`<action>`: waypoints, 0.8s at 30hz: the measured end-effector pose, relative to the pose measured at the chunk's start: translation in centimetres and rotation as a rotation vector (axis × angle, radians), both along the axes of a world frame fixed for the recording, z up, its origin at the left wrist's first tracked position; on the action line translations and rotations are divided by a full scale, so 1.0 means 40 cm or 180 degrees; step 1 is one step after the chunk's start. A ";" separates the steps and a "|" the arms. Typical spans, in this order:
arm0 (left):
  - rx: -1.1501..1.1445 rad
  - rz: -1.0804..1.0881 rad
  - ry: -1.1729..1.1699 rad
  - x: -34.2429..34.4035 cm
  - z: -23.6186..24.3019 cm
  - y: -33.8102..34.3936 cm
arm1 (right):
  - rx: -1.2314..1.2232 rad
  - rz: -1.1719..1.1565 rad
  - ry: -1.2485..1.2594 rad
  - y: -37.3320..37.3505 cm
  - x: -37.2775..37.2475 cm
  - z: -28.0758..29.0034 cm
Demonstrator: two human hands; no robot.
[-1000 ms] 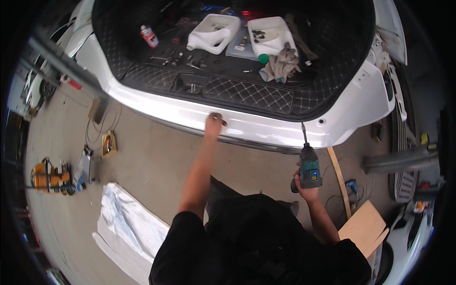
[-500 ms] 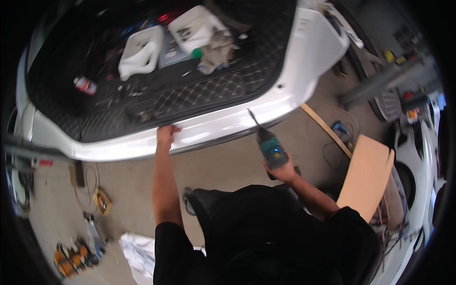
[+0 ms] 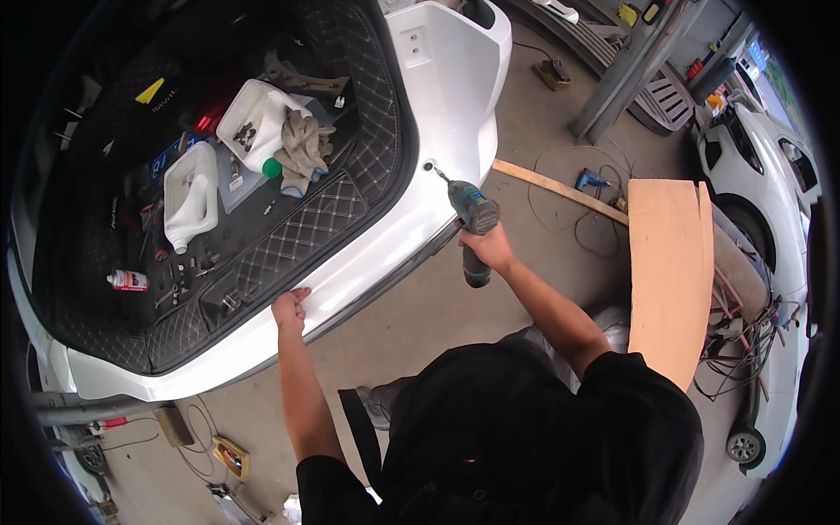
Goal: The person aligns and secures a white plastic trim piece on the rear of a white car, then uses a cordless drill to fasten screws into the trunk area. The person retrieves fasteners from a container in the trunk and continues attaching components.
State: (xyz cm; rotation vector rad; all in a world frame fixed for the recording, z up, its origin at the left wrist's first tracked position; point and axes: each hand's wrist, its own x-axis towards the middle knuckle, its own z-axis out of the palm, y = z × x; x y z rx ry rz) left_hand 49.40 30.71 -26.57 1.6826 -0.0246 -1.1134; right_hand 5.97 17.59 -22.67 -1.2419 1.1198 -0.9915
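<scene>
My right hand [image 3: 490,247] is wrapped round the handle of a green and black cordless drill [image 3: 473,208]. Its bit points up and left, with the tip close to a small dark round hole [image 3: 429,164] in the white rear bumper [image 3: 376,249] of a car; whether it touches cannot be told. On the bumper's top edge, further left, rests my left hand [image 3: 290,310] with its fingers curled in. What these fingers hold, if anything, is hidden. Beyond lies the open boot, lined with black quilted mat [image 3: 302,234].
In the boot sit two cut-open white jugs [image 3: 194,188] [image 3: 241,118], grey work gloves [image 3: 306,149], a spray can [image 3: 128,280] and several small tools. To the right stand a tan board [image 3: 669,271], a wooden strip [image 3: 560,191], a blue power tool [image 3: 591,180], a grey post [image 3: 626,79] and cables.
My view has turned toward the bumper's right corner. The drill has come up to the hole there, its bit formerly over the bumper's lower edge. My left hand stays on the bumper.
</scene>
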 end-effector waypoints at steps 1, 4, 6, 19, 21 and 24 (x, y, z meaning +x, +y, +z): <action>0.0033 -0.0001 -0.0025 0.000 -0.003 -0.002 | 0.0074 -0.0014 -0.0081 -0.006 0.005 0.007; -0.0013 0.0018 -0.0189 -0.006 -0.018 0.001 | 0.0027 -0.0003 0.0018 -0.018 -0.002 -0.022; -0.0035 0.0012 -0.0214 0.000 -0.026 0.004 | -0.0150 0.0052 0.0223 -0.022 -0.005 -0.036; -0.0072 0.0079 -0.0180 -0.003 -0.025 -0.002 | -0.0186 0.0056 0.0102 -0.062 -0.007 -0.081; -0.0047 0.0110 -0.0216 -0.002 -0.022 -0.002 | -0.0036 0.0074 -0.0155 -0.059 -0.004 -0.067; -0.0075 0.0178 -0.0239 -0.002 -0.027 0.002 | 0.0138 0.0103 -0.0280 -0.058 0.001 -0.037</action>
